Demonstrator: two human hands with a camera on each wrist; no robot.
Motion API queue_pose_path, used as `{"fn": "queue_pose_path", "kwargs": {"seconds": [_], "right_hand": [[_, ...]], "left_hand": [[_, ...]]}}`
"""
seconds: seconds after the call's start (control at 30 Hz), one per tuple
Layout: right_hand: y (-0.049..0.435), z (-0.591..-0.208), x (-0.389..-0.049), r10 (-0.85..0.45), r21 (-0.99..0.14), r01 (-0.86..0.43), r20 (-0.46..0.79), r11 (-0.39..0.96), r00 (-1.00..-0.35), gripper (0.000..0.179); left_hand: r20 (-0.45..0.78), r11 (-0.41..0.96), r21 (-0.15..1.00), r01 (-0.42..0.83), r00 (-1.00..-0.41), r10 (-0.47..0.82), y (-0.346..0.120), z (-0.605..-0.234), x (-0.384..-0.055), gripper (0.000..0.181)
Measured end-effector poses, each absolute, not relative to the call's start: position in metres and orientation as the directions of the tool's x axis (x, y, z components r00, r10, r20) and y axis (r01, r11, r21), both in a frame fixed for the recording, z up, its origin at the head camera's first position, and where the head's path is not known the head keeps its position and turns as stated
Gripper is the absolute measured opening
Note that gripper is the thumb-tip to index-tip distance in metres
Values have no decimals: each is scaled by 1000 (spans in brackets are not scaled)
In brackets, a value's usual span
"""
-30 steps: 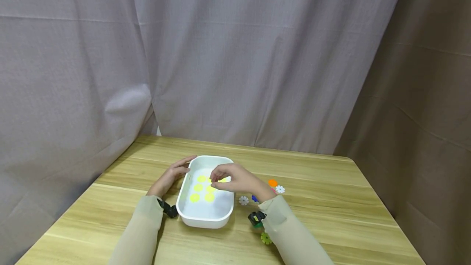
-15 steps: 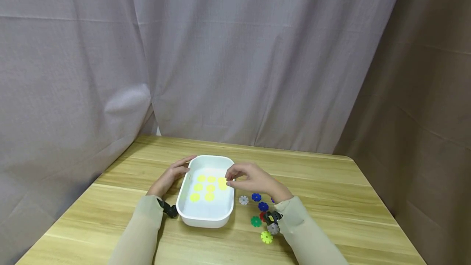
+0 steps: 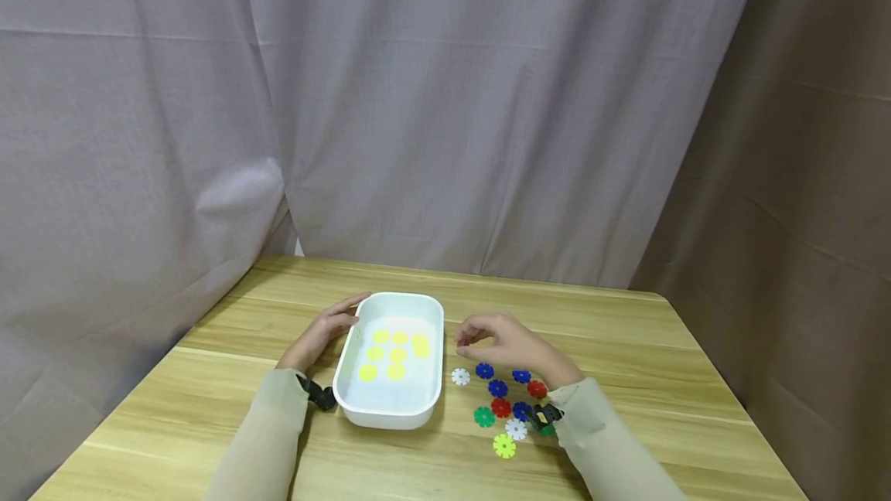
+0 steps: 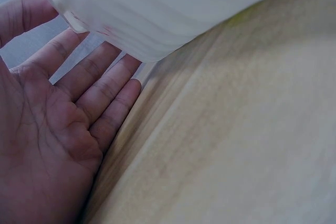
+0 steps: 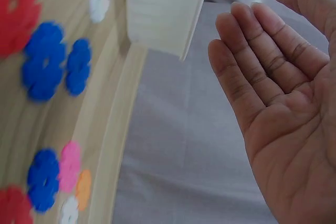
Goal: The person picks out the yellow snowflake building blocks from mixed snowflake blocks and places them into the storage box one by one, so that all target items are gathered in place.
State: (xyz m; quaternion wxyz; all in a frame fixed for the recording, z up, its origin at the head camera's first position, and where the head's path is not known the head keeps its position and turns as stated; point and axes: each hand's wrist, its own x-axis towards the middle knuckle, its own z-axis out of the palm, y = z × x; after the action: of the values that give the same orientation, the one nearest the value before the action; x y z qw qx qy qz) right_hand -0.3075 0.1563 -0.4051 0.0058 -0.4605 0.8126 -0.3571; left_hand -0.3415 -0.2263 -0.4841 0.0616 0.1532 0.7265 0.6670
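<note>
A white rectangular bin (image 3: 387,418) with rounded corners stands on the table, several yellow discs (image 3: 397,355) lying flat on its floor. My left hand (image 3: 322,339) rests against the bin's left side. In the left wrist view its fingers (image 4: 97,82) stretch loosely to the outer wall (image 4: 157,14), with the thumb up by the rim. To the right of the bin, my right hand (image 3: 508,342) hovers above the table. Its relaxed fingers (image 5: 247,59) and bare palm hold nothing. Nearest beneath it are a white notched disc (image 3: 461,376) and a blue notched disc (image 3: 484,370).
Several more notched discs are scattered right of the bin, among them a red one (image 3: 500,407), a green one (image 3: 483,417) and a yellow-green one (image 3: 504,446). Pink and orange discs (image 5: 83,189) show in the right wrist view. Grey curtain (image 3: 445,138) hangs behind the wooden table.
My right hand has moved right, from over the bin to above the table beside it, uncovering more yellow discs inside and loose discs on the table. The left hand and bin have stayed put.
</note>
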Motion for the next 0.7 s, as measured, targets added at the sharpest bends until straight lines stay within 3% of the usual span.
{"fn": "queue_pose_path", "kwargs": {"seconds": [0.2,0.47,0.7], "right_hand": [[178,-409,-301,-737,-590,-704,255,394,-626,9],[211,-418,-291,-763,-601,-666,138,442,-631,18],[230,-428,-268,-822,-617,-674,74,406,-564,18]], "left_hand": [[117,57,988,140,-945,306,-225,-483,-342,54],[122,49,988,144,-944,307,-224,-483,-342,53],[126,85,984,158,-946,298,-225,-483,-343,54]]}}
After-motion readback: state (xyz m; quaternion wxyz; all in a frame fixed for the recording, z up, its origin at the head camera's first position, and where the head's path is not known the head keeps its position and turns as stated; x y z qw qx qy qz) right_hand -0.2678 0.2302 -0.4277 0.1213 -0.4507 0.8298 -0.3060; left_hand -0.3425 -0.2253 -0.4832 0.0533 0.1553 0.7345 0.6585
